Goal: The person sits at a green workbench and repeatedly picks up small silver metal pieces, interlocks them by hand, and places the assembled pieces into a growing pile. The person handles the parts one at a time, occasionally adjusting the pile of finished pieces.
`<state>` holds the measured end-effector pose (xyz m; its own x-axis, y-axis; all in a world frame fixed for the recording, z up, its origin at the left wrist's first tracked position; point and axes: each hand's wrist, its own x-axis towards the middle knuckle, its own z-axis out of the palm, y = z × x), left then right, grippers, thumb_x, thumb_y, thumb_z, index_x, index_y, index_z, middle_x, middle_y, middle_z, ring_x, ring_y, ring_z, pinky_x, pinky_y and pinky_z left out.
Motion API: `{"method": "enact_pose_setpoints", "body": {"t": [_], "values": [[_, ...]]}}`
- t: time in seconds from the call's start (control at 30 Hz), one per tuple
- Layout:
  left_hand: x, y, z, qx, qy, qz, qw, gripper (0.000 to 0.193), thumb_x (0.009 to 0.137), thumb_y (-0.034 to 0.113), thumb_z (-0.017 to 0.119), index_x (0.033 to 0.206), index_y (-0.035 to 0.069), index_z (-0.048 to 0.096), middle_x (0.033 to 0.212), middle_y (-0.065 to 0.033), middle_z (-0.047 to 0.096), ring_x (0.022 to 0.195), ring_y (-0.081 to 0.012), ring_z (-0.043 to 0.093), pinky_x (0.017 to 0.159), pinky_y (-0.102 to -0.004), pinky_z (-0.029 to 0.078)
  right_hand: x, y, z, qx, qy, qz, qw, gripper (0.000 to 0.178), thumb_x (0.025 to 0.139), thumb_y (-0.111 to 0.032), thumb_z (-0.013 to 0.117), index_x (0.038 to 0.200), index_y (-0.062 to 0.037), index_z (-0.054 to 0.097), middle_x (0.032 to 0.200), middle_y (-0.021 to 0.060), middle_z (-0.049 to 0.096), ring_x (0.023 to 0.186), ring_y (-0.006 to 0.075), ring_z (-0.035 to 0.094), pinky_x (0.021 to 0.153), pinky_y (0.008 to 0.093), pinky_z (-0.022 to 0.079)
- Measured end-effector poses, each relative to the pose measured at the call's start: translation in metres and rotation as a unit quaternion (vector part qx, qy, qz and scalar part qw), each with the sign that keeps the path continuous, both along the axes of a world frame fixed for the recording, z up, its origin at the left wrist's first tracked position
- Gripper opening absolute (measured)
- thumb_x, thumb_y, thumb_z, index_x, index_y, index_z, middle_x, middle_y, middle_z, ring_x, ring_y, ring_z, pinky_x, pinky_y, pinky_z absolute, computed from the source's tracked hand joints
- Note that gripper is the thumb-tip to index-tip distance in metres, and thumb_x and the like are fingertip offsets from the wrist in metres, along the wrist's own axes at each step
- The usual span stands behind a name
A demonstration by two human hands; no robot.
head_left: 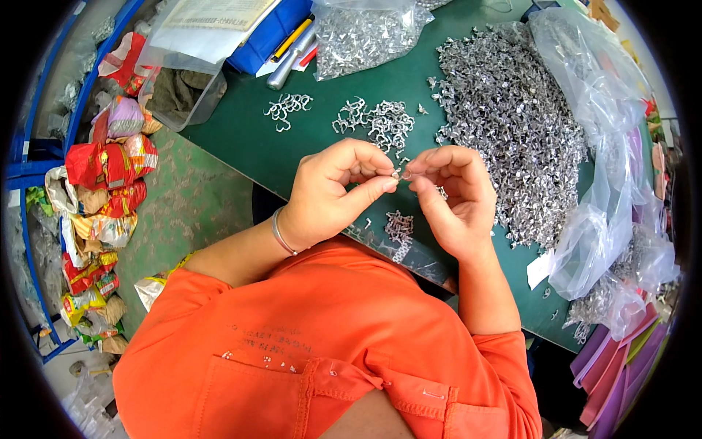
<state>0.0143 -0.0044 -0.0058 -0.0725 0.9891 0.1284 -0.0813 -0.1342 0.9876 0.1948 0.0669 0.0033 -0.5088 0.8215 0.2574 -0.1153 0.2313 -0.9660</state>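
Above the near edge of the green table (241, 132), my two hands meet at the fingertips. My left hand (329, 190) pinches a tiny silver metal part (397, 174) between thumb and forefinger. A thin, ring-like metal piece (407, 175) is in the closed fingertips of my right hand (464, 201), close beside that part. Just beyond the hands lies a small pile of curved silver pieces (391, 123), with another cluster of hooks (288, 110) farther left. Between my forearms sits a little pile of small metal parts (399, 227). Exact shapes in my fingers are too small to tell.
A large heap of silver metal parts (512, 124) covers the table's right side, bordered by clear plastic bags (596, 168). At the back are a filled plastic bag (369, 40), a blue bin (274, 33) and pens. Snack-like packets (102, 164) line a blue rack at left.
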Motion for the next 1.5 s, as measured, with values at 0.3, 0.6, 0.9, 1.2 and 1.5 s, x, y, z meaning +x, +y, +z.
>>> {"method": "enact_pose_setpoints", "body": {"t": [0.3, 0.6, 0.9, 1.2, 1.5], "values": [[-0.01, 0.014, 0.006, 0.14, 0.232, 0.128, 0.954, 0.011, 0.082, -0.005, 0.072, 0.09, 0.0, 0.067, 0.099, -0.0116, 0.068, 0.077, -0.0151, 0.066, 0.068, -0.0257, 0.054, 0.035, 0.029, 0.028, 0.015, -0.231, -0.001, 0.973, 0.01, 0.08, 0.006, 0.07, 0.088, -0.0003, 0.066, 0.08, 0.0084, 0.068, 0.069, 0.0156, 0.066, 0.064, 0.0275, 0.052], [-0.012, 0.057, -0.005, 0.145, 0.463, 0.062, 0.872, 0.014, 0.079, 0.008, 0.075, 0.091, 0.003, 0.069, 0.09, -0.0113, 0.061, 0.086, -0.0303, 0.061, 0.078, -0.0378, 0.05, 0.033, 0.028, 0.027, 0.154, -0.345, -0.009, 0.926, 0.006, 0.08, 0.002, 0.067, 0.086, 0.0008, 0.066, 0.081, 0.0145, 0.058, 0.071, 0.0341, 0.06, 0.065, 0.0403, 0.049], [-0.005, 0.057, -0.008, 0.137, 0.483, 0.061, 0.863, 0.013, 0.077, 0.007, 0.074, 0.089, 0.006, 0.068, 0.091, -0.0096, 0.06, 0.089, -0.0317, 0.06, 0.08, -0.0412, 0.048, 0.025, 0.029, 0.021, 0.173, -0.265, -0.069, 0.946, 0.006, 0.082, 0.002, 0.068, 0.088, 0.0009, 0.066, 0.079, 0.0139, 0.06, 0.072, 0.0306, 0.063, 0.065, 0.0368, 0.05], [-0.01, 0.048, 0.002, 0.047, 0.309, 0.034, 0.949, 0.01, 0.08, -0.001, 0.075, 0.088, 0.003, 0.07, 0.085, -0.0057, 0.066, 0.073, -0.0129, 0.063, 0.067, -0.0244, 0.051, 0.015, 0.024, 0.014, 0.173, -0.212, -0.045, 0.961, 0.016, 0.08, 0.004, 0.071, 0.093, -0.0003, 0.064, 0.084, 0.0111, 0.062, 0.075, 0.0232, 0.066, 0.061, 0.0316, 0.052], [-0.001, 0.029, 0.008, 0.057, 0.17, 0.018, 0.984, 0.012, 0.082, -0.003, 0.075, 0.092, 0.0, 0.069, 0.094, -0.0079, 0.068, 0.083, -0.0129, 0.066, 0.072, -0.0252, 0.054, 0.004, 0.011, -0.003, 0.113, -0.074, -0.045, 0.99, 0.021, 0.08, 0.004, 0.074, 0.096, -0.0023, 0.062, 0.089, 0.0078, 0.067, 0.079, 0.0182, 0.068, 0.068, 0.0289, 0.055]]}}
